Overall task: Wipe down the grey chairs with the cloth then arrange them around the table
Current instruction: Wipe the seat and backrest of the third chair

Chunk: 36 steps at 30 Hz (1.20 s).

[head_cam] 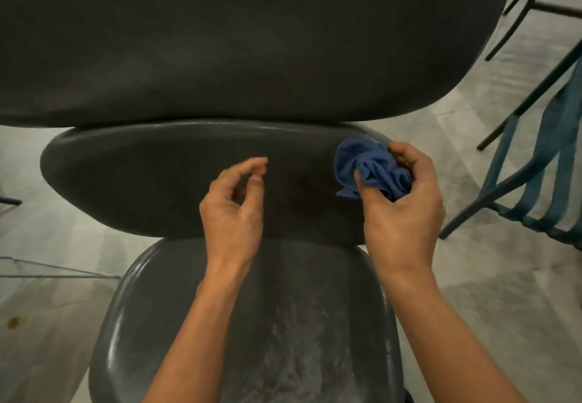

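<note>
Left hand (233,210): we hold it over the grey chair (163,182), fingers loosely curled, gripping nothing.
Right hand (401,204): we clutch the blue cloth (368,169) (bunched up), which pokes out beyond our fingertips at the backrest's right end.
Far right: a blue slatted chair (541,163).

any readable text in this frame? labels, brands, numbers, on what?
None. No words, labels, brand marks or numbers show on the grey chair, the blue cloth gripped by the right hand, the dark table top or the blue strap chair. The pale streaks on the chair seat are smears, not writing.
</note>
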Tool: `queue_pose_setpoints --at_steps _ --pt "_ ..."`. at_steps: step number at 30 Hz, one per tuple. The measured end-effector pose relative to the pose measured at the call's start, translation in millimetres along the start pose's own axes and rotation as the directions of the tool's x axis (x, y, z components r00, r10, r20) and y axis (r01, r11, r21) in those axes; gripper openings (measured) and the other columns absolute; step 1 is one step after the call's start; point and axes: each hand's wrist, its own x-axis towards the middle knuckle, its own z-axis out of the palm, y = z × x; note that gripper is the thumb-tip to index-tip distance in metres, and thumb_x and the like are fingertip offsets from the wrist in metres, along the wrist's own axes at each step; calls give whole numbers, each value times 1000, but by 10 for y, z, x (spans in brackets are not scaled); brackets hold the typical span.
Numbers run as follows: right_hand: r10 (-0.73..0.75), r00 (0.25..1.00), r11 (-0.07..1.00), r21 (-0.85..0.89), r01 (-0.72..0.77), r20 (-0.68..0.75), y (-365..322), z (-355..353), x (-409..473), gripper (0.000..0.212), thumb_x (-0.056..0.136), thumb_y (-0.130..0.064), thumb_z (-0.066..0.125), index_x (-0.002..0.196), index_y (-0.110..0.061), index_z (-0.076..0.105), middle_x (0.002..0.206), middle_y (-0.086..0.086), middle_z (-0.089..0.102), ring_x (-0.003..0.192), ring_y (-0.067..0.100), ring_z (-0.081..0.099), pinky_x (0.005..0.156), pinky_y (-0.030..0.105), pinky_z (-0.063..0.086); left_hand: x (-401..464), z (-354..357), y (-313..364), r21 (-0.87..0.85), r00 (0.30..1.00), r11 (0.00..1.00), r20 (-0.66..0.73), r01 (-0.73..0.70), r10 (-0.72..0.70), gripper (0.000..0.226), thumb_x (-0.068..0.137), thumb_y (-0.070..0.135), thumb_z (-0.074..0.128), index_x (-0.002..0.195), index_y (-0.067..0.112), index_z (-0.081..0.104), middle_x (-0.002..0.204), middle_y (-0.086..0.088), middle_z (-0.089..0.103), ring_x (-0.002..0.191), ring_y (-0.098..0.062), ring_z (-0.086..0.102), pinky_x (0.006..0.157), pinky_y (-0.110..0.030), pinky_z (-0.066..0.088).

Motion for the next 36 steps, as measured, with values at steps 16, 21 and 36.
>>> queue_pose_setpoints --at_steps 16,21,36 --pt "-352 903 926 -228 300 -244 157 246 273 31 85 -7 62 115 0 59 108 13 60 96 33 58 82 30 51 454 15 -178 427 939 864 -89 -266 333 32 93 9 60 122 17 69 115 -2 60 110 -27 53 95 -9 34" --pt "-504 860 826 -337 452 -79 268 320 159 32 82 -7 76 112 -1 66 120 15 60 111 33 55 93 35 46 465 99 -214 467 919 838 -117 -283 376 32 88 4 64 119 13 70 115 -11 59 109 -36 53 96 -3 24" --pt "-611 779 727 -486 484 -139 162 358 279 23 83 -2 75 106 0 71 113 20 63 104 36 58 90 16 39 585 46 -388 503 878 773 -55 -387 475 33 89 4 65 120 12 70 112 -15 58 106 -38 52 99 -16 28"
